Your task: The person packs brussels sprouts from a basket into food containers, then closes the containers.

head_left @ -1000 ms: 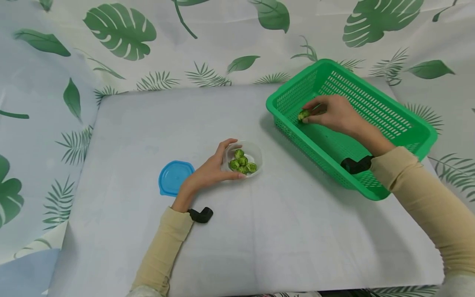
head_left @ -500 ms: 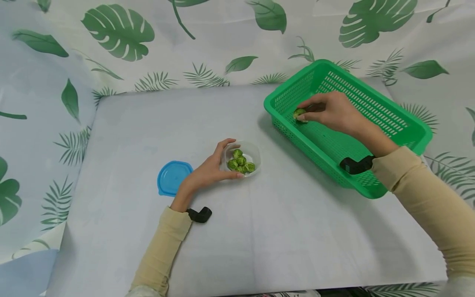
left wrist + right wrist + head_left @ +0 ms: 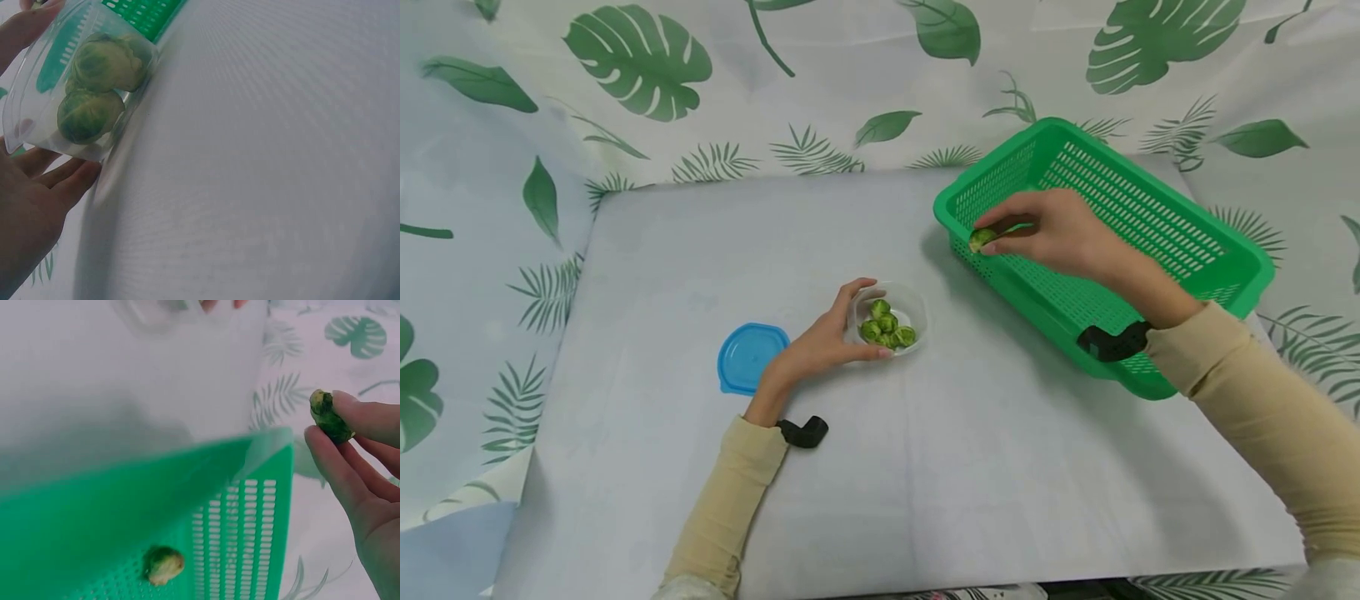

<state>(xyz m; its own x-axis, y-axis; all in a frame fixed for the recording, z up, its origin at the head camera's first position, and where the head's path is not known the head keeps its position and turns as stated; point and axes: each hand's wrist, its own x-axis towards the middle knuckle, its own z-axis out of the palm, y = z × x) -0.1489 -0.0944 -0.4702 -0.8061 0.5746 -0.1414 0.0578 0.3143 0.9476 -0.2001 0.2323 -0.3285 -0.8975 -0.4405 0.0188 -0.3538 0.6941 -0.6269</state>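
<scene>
My left hand (image 3: 826, 340) grips a small clear plastic container (image 3: 917, 310) on the table, thumb at its near side and fingers at its far side. Several Brussels sprouts (image 3: 887, 323) lie inside it; two show large through the wall in the left wrist view. Between thumb and fingertips, my right hand (image 3: 1063, 233) pinches one Brussels sprout (image 3: 329, 417) above the left rim of the green basket (image 3: 1037, 304). Another sprout (image 3: 164, 565) lies on the basket floor in the right wrist view; in the head view the right hand mostly covers it.
Left of the container, a blue lid (image 3: 748, 358) lies flat, close to my left wrist. The large slotted basket fills the table's back right. A leaf-printed sheet (image 3: 730, 83) rises behind the table (image 3: 1000, 483).
My right hand has lifted the Brussels sprout up from inside the basket and moved left to its rim. The left hand and the container have stayed in place.
</scene>
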